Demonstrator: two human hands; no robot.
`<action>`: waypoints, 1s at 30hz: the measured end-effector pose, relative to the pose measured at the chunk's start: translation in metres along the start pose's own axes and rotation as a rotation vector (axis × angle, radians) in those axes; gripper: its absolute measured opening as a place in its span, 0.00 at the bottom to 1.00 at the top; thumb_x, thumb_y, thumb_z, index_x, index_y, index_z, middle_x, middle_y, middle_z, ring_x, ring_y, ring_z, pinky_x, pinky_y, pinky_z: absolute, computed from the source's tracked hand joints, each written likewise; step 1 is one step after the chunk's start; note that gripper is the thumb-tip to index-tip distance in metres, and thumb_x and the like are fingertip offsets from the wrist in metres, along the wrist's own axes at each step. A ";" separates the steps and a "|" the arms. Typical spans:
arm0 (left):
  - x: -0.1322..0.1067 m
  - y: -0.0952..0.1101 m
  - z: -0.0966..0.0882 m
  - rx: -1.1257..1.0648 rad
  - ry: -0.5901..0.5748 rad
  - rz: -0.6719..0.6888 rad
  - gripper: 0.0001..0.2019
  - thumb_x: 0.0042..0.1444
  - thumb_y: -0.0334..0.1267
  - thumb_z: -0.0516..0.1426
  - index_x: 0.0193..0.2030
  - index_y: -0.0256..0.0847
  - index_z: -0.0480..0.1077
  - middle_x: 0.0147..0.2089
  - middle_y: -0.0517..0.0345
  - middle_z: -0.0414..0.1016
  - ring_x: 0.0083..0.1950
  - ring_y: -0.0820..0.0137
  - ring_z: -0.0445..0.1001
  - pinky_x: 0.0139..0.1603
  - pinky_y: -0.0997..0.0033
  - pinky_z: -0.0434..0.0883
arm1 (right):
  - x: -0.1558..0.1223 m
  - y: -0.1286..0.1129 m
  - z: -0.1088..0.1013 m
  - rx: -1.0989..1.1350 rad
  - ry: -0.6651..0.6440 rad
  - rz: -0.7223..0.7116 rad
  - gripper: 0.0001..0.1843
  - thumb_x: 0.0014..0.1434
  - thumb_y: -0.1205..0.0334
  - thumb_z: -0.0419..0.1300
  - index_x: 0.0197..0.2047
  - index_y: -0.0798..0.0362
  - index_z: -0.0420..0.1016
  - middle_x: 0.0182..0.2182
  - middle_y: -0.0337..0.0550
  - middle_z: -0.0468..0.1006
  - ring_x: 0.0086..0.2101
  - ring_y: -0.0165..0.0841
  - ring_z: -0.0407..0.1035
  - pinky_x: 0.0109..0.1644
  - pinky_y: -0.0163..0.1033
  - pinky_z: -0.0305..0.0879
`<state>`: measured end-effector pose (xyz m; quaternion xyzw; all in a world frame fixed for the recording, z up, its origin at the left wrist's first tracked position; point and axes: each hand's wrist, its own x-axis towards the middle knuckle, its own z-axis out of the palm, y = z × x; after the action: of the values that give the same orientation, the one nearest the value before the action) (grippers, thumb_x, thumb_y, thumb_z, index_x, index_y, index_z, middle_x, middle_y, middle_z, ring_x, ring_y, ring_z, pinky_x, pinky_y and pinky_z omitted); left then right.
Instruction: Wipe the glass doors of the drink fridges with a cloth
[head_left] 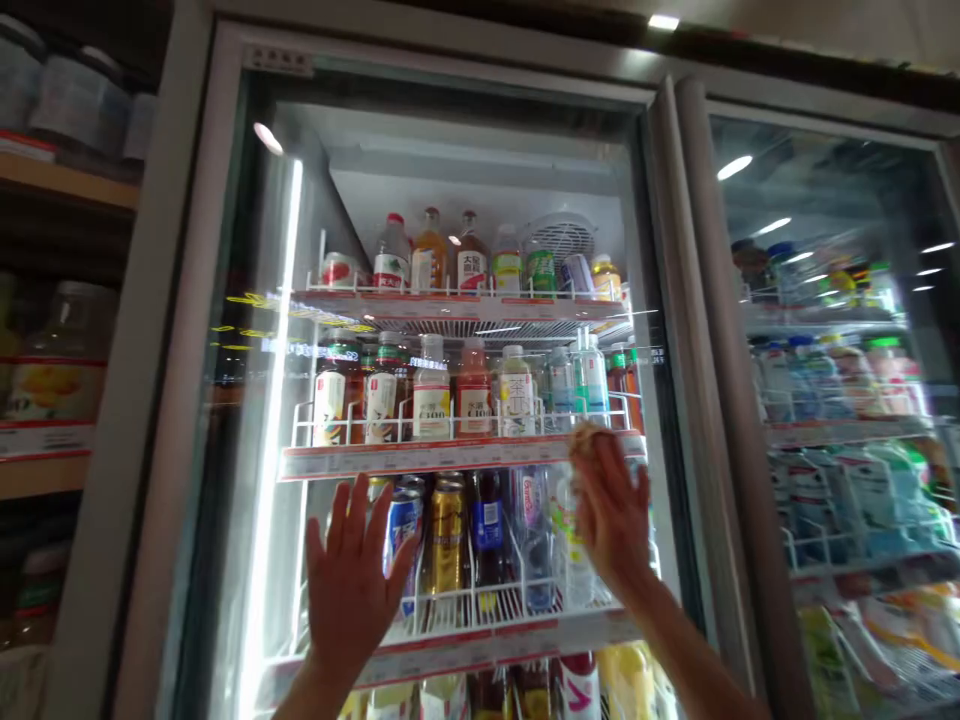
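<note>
You stand at the closed glass door (pixel 465 180) of the drinks fridge, left hand (pixel 352 580) spread open over the cans (pixel 448 535). Your right hand (pixel 611 515) is blurred, its grip untellable. Opening the door likely calls for reaching its frame (pixel 675 350).

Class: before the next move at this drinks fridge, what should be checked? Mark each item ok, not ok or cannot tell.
1. Glass door shut: ok, by its look.
2. Left hand flat on the glass, fingers spread: ok.
3. Right hand empty: cannot tell, blurred.
4. Middle-shelf bottles upright: ok.
5. Cans behind the left hand upright: ok.
</note>
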<state>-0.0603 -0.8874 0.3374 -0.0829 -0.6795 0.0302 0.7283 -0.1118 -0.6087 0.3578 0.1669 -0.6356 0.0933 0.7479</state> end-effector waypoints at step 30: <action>0.003 -0.027 -0.013 0.019 -0.033 0.024 0.32 0.59 0.39 0.49 0.67 0.41 0.39 0.69 0.47 0.43 0.69 0.61 0.42 0.66 0.51 0.43 | 0.064 -0.062 0.024 0.087 -0.064 -0.163 0.29 0.61 0.66 0.48 0.64 0.42 0.48 0.62 0.42 0.57 0.61 0.38 0.50 0.64 0.54 0.40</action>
<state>-0.0491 -0.9143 0.3443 -0.0835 -0.6902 0.0468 0.7172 -0.1010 -0.6802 0.4158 0.2532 -0.6390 0.0540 0.7243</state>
